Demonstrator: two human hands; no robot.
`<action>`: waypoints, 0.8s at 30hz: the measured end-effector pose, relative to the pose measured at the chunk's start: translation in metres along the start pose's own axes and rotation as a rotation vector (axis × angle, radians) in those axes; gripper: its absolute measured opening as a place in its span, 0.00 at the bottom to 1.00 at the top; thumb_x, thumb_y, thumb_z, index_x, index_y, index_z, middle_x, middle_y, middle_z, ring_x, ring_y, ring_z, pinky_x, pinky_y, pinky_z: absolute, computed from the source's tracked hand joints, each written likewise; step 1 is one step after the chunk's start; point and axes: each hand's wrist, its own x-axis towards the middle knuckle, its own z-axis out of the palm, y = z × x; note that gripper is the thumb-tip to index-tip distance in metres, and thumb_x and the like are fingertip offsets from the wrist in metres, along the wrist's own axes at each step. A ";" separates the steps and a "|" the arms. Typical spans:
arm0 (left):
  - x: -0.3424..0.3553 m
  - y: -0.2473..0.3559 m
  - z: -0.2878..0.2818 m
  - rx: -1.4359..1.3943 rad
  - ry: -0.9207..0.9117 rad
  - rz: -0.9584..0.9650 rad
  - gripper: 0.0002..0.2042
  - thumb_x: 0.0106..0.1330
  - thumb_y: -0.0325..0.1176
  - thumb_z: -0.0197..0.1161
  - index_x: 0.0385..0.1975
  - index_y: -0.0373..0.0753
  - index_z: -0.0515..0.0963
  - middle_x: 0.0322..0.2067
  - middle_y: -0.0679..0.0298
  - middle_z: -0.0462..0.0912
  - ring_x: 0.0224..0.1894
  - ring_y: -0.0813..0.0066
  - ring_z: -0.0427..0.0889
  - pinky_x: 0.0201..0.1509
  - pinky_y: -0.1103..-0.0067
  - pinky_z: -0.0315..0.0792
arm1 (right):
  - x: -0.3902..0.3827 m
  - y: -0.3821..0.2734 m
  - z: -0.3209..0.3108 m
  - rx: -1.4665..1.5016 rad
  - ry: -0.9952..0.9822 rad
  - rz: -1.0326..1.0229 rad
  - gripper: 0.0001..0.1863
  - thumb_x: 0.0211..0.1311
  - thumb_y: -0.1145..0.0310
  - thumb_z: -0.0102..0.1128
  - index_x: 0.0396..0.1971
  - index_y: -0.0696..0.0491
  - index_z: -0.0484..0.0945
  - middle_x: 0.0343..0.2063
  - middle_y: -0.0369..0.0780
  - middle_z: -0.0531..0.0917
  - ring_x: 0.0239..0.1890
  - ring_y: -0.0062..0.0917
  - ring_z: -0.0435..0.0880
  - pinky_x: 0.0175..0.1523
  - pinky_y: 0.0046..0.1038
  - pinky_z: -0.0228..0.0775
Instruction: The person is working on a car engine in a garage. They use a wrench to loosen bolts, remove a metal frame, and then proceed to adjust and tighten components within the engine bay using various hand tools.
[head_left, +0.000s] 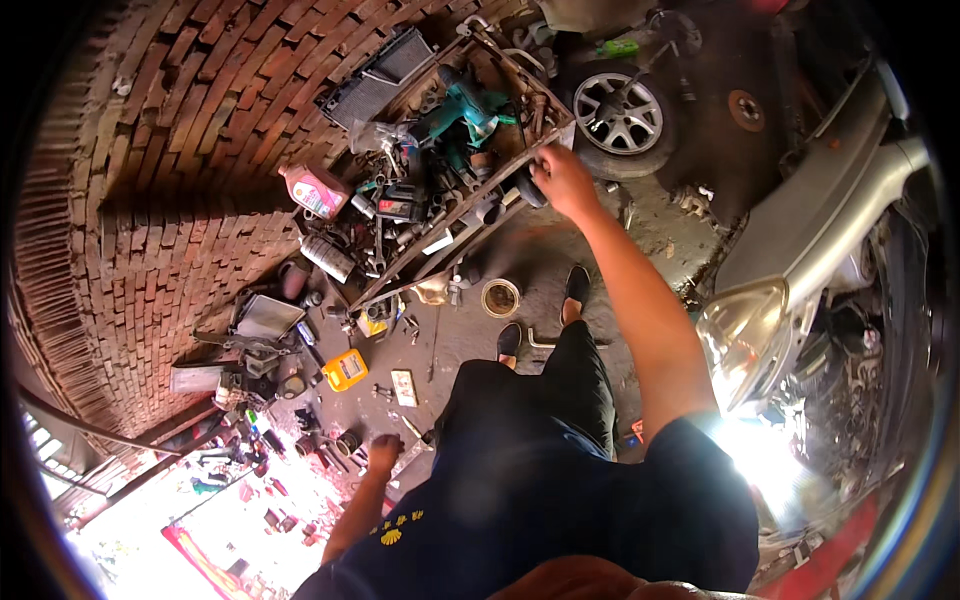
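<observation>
My right hand (565, 182) reaches forward to the near edge of a metal parts tray (455, 218). Its fingers are curled closed beside a dark rounded piece (530, 188) at the tray's rim; what they grip, if anything, I cannot make out. Inside the tray lie a teal power tool (465, 108), a black battery-like block (400, 203), a wrench (379, 246) and many loose greasy parts. Low at my left side, my left hand (383, 452) hangs with its fingers loosely curled, and no object shows in it.
An alloy wheel (618, 114) lies past the tray. At right stands a silver car's front with a headlight (742, 330). A bowl (500, 297) sits by my feet; a yellow jug (345, 370) and scattered parts lie left. A brick wall (180, 150) rises behind a pink bottle (315, 192).
</observation>
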 end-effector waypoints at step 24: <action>-0.116 0.017 0.114 0.101 0.064 -0.081 0.22 0.73 0.51 0.58 0.38 0.35 0.86 0.33 0.56 0.89 0.35 0.63 0.90 0.42 0.68 0.80 | 0.150 0.109 0.035 0.263 0.015 0.122 0.19 0.70 0.56 0.66 0.51 0.54 0.83 0.43 0.41 0.86 0.47 0.31 0.87 0.50 0.34 0.78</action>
